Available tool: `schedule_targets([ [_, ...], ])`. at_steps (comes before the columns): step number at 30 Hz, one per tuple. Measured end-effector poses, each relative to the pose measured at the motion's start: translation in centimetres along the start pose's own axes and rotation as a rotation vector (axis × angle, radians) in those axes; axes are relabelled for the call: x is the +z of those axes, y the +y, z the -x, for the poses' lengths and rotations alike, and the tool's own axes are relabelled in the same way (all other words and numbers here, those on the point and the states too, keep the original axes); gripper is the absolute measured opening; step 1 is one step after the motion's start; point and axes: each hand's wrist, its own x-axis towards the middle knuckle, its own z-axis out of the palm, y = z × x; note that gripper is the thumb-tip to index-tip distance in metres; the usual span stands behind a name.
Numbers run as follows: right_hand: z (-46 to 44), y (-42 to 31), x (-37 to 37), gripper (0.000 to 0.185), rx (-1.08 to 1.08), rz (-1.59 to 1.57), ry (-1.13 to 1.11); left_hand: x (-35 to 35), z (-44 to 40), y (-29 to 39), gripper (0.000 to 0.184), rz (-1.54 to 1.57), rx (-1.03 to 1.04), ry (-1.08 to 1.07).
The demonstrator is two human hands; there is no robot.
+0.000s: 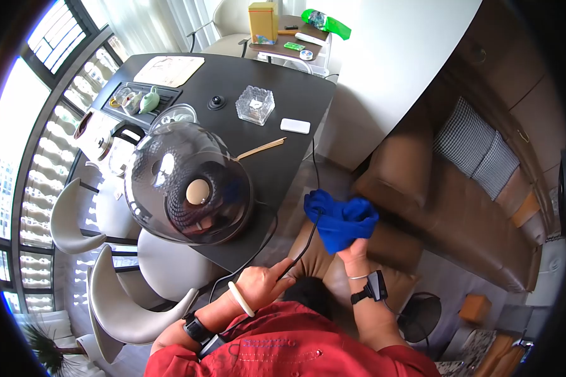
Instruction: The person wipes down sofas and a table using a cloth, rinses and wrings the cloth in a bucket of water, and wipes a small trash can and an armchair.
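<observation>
A bunched blue cloth [343, 220] sits in my right hand [355, 251], whose fingers are closed round its lower part. My left hand [265, 284] is closed on a black cable [305, 249], left of and below the cloth. This cable rises from my left hand to the cloth and continues up beside the dark table [223, 135]. On the table's near end stands a large transparent smoky dome [170, 151] with a round light-wood knob [198, 191]. Neither hand touches the dome.
The table also bears a glass ashtray [255, 105], a white box [295, 126], thin sticks [262, 149] and a tea tray [163, 95]. Pale chairs [129, 314] stand left, a brown sofa [465, 213] right. A side table [289, 45] is behind.
</observation>
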Motion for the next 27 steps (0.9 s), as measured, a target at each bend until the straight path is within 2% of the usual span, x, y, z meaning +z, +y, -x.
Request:
schedule_targets([
  [1,0.3,0.3,-1.7,0.016,-0.002,-0.010,0.009,0.2,0.0,-0.3,0.036,-0.019,-0.002,-0.035],
  [2,0.5,0.6,-2.7,0.015,0.183,0.109,-0.076,0.5,0.0,-0.4,0.037,-0.038,-0.001,-0.071],
  [4,1.1,1.5,-4.1,0.013,0.364,0.335,-0.241,0.9,-0.5,0.1,0.036,-0.110,-0.029,-0.143],
  [5,1.6,2.8,-2.8,0.010,0.415,0.290,-0.229,1.2,-0.7,0.3,0.035,-0.181,-0.059,-0.206],
  [6,2.0,4.1,-1.6,0.008,0.464,0.246,-0.215,2.3,-0.4,-0.6,0.033,-0.285,0.113,-0.161],
  [7,2.1,5.1,-1.5,0.005,0.561,0.046,-0.117,3.4,-0.3,-1.4,0.032,-0.285,0.036,-0.171],
  [8,1.8,6.1,-2.1,0.007,0.524,0.138,0.091,3.6,-0.3,-1.4,0.033,-0.320,0.051,-0.181],
  [9,0.5,6.9,-3.4,0.007,0.504,0.123,0.093,3.6,-0.5,-1.3,0.033,-0.354,0.068,-0.191],
  [12,-3.0,8.2,-6.7,0.016,0.573,-0.120,-0.280,4.0,-0.2,-1.9,0.032,-0.412,0.021,-0.238],
  [13,-3.8,8.2,-6.9,0.016,0.552,-0.139,-0.277,4.2,-0.2,-2.2,0.032,-0.429,0.001,-0.254],
  [15,-5.9,8.0,-7.3,0.018,0.509,-0.109,0.129,4.4,-0.2,-2.5,0.032,-0.406,-0.008,-0.377],
  [16,-7.9,7.5,-8.0,0.019,0.433,-0.112,0.163,4.9,0.0,-2.8,0.033,-0.408,-0.057,-0.528],
  [17,-10.3,6.7,-9.4,0.019,0.414,-0.160,0.086,5.5,0.3,-3.0,0.034,-0.396,-0.077,-0.608],
  [18,-13.1,6.1,-11.0,0.019,0.396,-0.208,0.004,6.0,0.8,-3.2,0.033,-0.388,-0.074,-0.559],
  [20,-18.3,5.7,-14.7,0.021,0.351,-0.096,0.055,6.7,1.4,-3.7,0.032,-0.384,-0.082,-0.531],
  [21,-18.6,5.3,-15.4,0.021,0.349,-0.117,0.067,6.9,1.4,-4.1,0.031,-0.324,-0.112,-0.429],
  [22,-18.8,4.7,-16.0,0.023,0.349,0.009,0.070,7.0,1.3,-4.5,0.030,-0.265,-0.138,-0.324],
  [23,-18.8,4.2,-16.7,0.025,0.351,0.137,0.072,7.1,1.2,-4.9,0.030,-0.270,-0.141,-0.341],
  [25,-16.7,4.5,-19.1,0.029,0.513,0.088,0.076,7.4,1.2,-5.4,0.029,-0.126,-0.292,-0.335],
  [26,-15.0,5.0,-20.3,0.031,0.589,0.031,0.059,7.4,0.6,-5.0,0.028,-0.116,-0.274,-0.332],
  [27,-12.9,5.0,-20.1,0.026,0.666,0.000,-0.115,7.5,0.2,-4.6,0.028,-0.114,-0.286,-0.337],
])
